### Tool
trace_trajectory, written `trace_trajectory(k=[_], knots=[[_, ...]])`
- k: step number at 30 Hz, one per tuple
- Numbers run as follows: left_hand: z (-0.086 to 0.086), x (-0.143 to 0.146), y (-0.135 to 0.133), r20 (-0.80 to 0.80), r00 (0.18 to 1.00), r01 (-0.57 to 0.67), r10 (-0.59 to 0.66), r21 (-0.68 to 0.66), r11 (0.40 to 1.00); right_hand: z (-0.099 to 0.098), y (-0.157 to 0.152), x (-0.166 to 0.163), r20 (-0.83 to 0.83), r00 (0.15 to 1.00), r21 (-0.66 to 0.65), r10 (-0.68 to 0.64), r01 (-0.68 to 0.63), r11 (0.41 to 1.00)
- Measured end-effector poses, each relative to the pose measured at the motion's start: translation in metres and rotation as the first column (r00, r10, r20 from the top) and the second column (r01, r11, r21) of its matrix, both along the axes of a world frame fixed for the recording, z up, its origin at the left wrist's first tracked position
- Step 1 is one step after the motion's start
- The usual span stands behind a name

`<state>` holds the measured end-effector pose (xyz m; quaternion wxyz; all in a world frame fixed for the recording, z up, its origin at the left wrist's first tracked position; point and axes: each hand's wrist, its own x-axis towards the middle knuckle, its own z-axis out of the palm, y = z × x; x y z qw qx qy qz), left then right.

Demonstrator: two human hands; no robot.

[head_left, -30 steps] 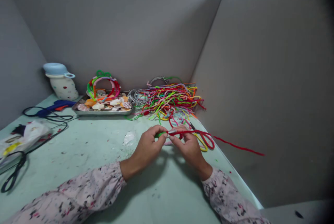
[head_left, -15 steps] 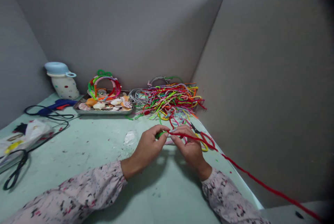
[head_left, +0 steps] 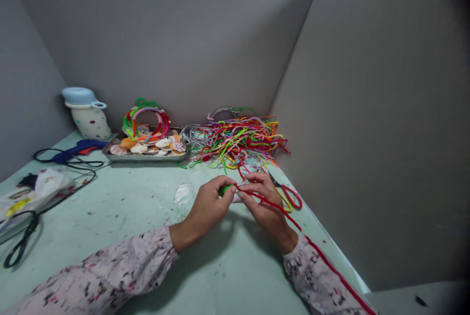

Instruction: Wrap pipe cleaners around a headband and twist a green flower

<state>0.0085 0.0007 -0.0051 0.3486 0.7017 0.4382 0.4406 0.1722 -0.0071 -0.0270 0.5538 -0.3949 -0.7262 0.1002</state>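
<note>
Pinching a small green piece (head_left: 226, 189) btw thumb and index of left hand (head_left: 205, 202), prob. to give a steady base for the red strand (head_left: 330, 265). Closing thumb and index of right hand (head_left: 267, 207) lightly around this strand, prob. for exact control near the green piece; how tight, cannot tell. Having scissors (head_left: 294, 192) on the counter (head_left: 139, 207) just beside right hand, partly hidden behind it, w/ handles toward the near side, prob. for quick reach. Having also a pile of coloured strands (head_left: 242, 139) farther back, prob. for choosing w/o standing up, and left of it a metal tray (head_left: 154, 158) w/ shells (head_left: 138, 149) and upright rings (head_left: 167, 123), prob. stored so to save space.

Tracing the red strand relative to fingers: from left fingertips, at the green piece, then btw right thumb and index, next over right hand and sleeve (head_left: 304, 271), finally out of view at lower right. Whether touching or only near, left vs. right fingertips: too small to tell.
</note>
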Motion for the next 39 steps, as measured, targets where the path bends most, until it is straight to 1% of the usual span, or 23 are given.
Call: trace_trajectory(k=[6, 15, 19, 22, 26, 29, 32, 39], knots=[[0.0013, 0.0006, -0.0008, -0.021, 1.0, -0.015, 0.015, 0.025, 1.0, 0.0008, -0.0011, -0.0006, -0.013, 1.0, 0.007, -0.002, 0.002, 1.0], [0.0016, -0.0001, -0.0028, -0.068, 0.997, -0.032, 0.043, 0.151, 0.988, 0.002, -0.0011, -0.0011, 0.03, 0.999, 0.067, -0.036, 0.034, 0.997], [0.0004, -0.0009, -0.0015, -0.079, 0.995, -0.046, 0.06, 0.171, 0.984, -0.0011, 0.0015, 0.0004, 0.051, 0.998, 0.077, -0.037, 0.033, 0.996], [0.0002, -0.001, -0.0006, -0.079, 0.996, -0.034, 0.047, 0.16, 0.987, -0.0035, 0.0033, 0.0022, 0.075, 0.997, 0.095, -0.03, 0.023, 0.995], [0.0021, -0.001, -0.0012, -0.084, 0.996, 0.005, 0.003, 0.099, 0.995, -0.0045, 0.0046, 0.0034, 0.079, 0.996, 0.137, -0.04, 0.029, 0.99], [0.0039, -0.0015, -0.0027, -0.08, 0.996, 0.038, -0.033, 0.062, 0.997, -0.004, 0.005, 0.0031, 0.083, 0.996, 0.142, -0.04, 0.027, 0.99], [0.0042, -0.002, -0.0033, -0.047, 0.997, 0.064, -0.061, 0.055, 0.996, -0.0029, 0.0046, 0.0024, 0.083, 0.996, 0.14, -0.039, 0.027, 0.99], [0.0018, -0.0009, -0.0008, -0.035, 0.998, 0.045, -0.043, 0.058, 0.997, -0.002, 0.0031, 0.0022, 0.085, 0.996, 0.151, -0.036, 0.023, 0.988]])
